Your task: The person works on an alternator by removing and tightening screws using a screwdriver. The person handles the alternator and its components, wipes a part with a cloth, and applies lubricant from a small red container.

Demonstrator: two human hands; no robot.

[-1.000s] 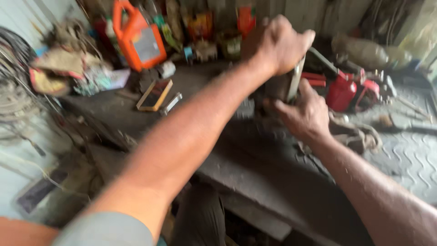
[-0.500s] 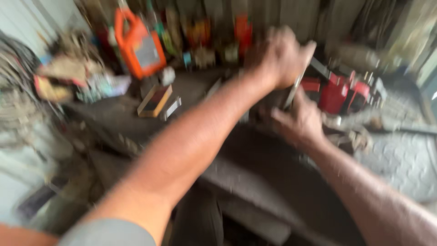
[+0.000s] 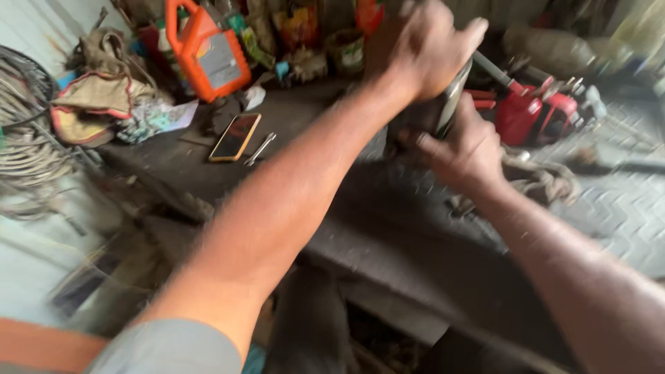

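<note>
- Head view: a cluttered, dirty workshop tabletop (image 3: 208, 163) is seen from above, with two bare arms reaching across it from the bottom of the frame.
- The left hand (image 3: 433, 48) is raised at the top centre, its grip clenched around the upper end of a flat grey metal piece (image 3: 451, 97) that stands nearly upright.
- The right hand (image 3: 467, 152) is placed just below the left one, its fingers closed against the lower part of the same metal piece and a dark part beneath it; what that dark part is cannot be told, as it is blurred and mostly covered.
- The metal piece is thus held between both hands, above the middle of the tabletop, slightly right of centre.
- Just right of the hands, a red tool (image 3: 537, 114) with a long grey handle is seen lying on the tabletop.
- A dirty rag (image 3: 547, 181) is bunched just beside the right wrist.
- To the left, a phone (image 3: 235, 136) with an orange edge is lying flat, with a small silver metal bit (image 3: 260, 148) just beside it.
- At the back left, an orange jug (image 3: 208, 48) is standing upright among bottles and cans.
- At the far left edge, coiled wire (image 3: 24, 149) and a heap of cloth (image 3: 93, 104) are seen.
</note>
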